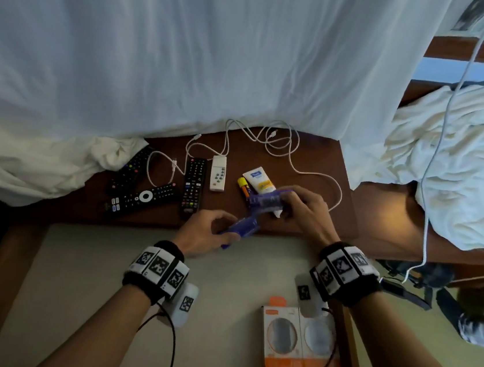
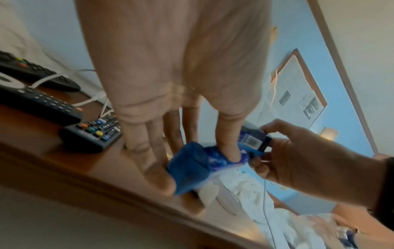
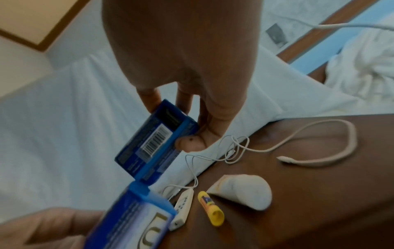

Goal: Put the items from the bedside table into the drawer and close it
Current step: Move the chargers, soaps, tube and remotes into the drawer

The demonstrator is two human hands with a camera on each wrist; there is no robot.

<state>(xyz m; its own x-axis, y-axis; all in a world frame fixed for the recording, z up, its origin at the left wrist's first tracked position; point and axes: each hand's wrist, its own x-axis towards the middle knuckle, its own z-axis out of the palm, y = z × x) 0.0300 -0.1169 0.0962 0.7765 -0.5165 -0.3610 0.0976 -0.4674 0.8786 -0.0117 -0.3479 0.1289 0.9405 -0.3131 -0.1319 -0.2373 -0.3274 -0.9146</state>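
Each hand holds a blue box at the front edge of the brown bedside table (image 1: 316, 158), above the open drawer (image 1: 97, 281). My left hand (image 1: 220, 230) grips one blue box (image 1: 243, 228) between fingers and thumb; the left wrist view shows that box (image 2: 189, 168) close up. My right hand (image 1: 288, 203) pinches a second blue box (image 1: 264, 200) with a barcode (image 3: 154, 143) by its end. The two boxes meet end to end. On the table lie three black remotes (image 1: 194, 184), a small white remote (image 1: 218, 173), a cream tube (image 1: 258, 179), a yellow stick (image 1: 243, 186) and white cables (image 1: 278, 145).
An orange and white package (image 1: 295, 340) lies in the drawer's right front corner; the drawer's pale bottom is bare to the left. White bedding (image 1: 159, 53) hangs over the back and left of the table. A bench with crumpled white cloth (image 1: 454, 165) stands to the right.
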